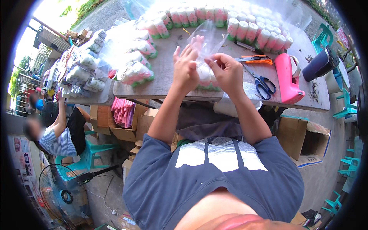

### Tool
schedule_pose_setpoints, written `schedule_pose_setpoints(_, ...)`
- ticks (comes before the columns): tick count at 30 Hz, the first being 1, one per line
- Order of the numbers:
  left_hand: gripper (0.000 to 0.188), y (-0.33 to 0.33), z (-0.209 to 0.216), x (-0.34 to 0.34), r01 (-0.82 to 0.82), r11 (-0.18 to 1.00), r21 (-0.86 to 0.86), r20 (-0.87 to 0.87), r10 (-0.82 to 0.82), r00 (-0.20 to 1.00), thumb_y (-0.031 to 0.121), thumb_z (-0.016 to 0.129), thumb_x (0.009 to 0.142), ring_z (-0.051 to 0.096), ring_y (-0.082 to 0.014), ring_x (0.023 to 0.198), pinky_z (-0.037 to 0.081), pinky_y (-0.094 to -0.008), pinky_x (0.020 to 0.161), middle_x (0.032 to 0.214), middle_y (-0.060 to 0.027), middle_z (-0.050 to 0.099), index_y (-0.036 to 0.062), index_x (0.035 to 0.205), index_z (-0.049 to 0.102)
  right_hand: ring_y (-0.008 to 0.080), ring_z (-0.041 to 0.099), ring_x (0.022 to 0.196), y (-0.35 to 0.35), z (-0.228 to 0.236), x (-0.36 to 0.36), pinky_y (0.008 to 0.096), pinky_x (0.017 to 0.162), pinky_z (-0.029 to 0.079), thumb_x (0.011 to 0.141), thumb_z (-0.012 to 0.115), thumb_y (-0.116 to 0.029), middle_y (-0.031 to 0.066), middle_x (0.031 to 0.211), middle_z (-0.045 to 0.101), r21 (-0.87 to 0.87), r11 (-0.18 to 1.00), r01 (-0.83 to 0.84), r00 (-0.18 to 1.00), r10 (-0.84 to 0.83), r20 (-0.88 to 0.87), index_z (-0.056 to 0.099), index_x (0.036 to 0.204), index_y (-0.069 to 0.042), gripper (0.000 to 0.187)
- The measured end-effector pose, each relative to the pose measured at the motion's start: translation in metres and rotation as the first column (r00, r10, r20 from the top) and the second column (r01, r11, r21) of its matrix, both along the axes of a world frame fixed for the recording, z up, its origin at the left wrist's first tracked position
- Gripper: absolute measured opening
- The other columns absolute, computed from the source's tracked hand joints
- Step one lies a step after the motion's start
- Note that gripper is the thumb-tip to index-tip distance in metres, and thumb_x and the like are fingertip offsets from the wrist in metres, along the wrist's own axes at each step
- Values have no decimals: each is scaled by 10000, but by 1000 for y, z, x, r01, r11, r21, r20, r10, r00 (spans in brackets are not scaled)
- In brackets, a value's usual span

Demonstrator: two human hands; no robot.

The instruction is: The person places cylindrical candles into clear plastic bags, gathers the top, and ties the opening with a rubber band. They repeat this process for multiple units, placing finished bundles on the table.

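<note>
Between my hands stands a transparent plastic bag [209, 32], its loose top rising above the table. Low in it sit several white rolls [205, 76] with pink and green printing. My left hand [186, 65] is open beside the bag, fingers stretched upward; whether it touches the film is hard to see. The thumb and fingers of my right hand [227, 73] are pinched together on the bag's gathered film, above the rolls. Just right of that hand lie an orange utility knife [258, 59] and blue-handled scissors [264, 87].
Bagged rolls [184, 16] line the table's [172, 42] far edge, with more bundles [136, 71] at left. A pink tape dispenser [287, 78] and dark tumbler [320, 65] stand at right. Cardboard boxes [301, 138] are below. Another person [59, 136] sits left, near a fan [65, 195].
</note>
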State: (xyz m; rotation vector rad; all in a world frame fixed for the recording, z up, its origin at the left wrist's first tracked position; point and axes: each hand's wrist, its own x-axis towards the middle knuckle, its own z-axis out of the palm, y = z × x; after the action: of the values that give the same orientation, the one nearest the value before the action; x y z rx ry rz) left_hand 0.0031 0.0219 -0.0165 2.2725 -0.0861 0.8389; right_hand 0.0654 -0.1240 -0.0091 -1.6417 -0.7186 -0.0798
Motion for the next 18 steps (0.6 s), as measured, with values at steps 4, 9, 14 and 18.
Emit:
schedule_pose_setpoints(4, 485, -6, -9, -5, -110, 966, -233, 132, 143, 981, 389, 449, 1020, 486, -262, 1366, 257, -433, 1150, 1309, -99, 647, 53, 1328, 614, 8, 488, 601, 3, 3, 12, 203, 510, 378, 895, 764, -196, -33, 655, 623, 1, 1000, 26, 995, -26, -96, 717, 889, 13, 214)
schedule_pose_setpoints(9, 300, -26, -32, -21, -446, 889, 101, 458, 357, 814, 24, 669, 911, 704, -189, 1040, 418, -375, 1016, 1043, -67, 761, 28, 1211, 681, 12, 493, 597, 7, 9, 3, 212, 509, 390, 886, 769, -200, -17, 651, 628, -39, 997, 65, 994, -68, -82, 717, 899, 17, 224)
schedule_pose_setpoints(14, 279, -25, -37, -22, -400, 916, 39, 619, 292, 729, -59, 767, 788, 723, -195, 940, 498, -345, 895, 965, -59, 764, 47, 1043, 725, 167, 579, 558, 9, 2, 3, 318, 530, 454, 861, 768, -264, 75, 670, 634, -42, 991, 127, 991, -125, 43, 702, 889, -4, 270)
schedule_pose_setpoints(18, 268, -27, -38, -17, -289, 954, 77, 576, 194, 794, -42, 777, 763, 724, -207, 933, 533, -324, 815, 926, -61, 753, 49, 1010, 726, 222, 580, 561, 12, 1, 2, 365, 544, 471, 865, 765, -233, 102, 693, 607, -67, 980, 189, 980, -183, 78, 557, 1056, 7, 370)
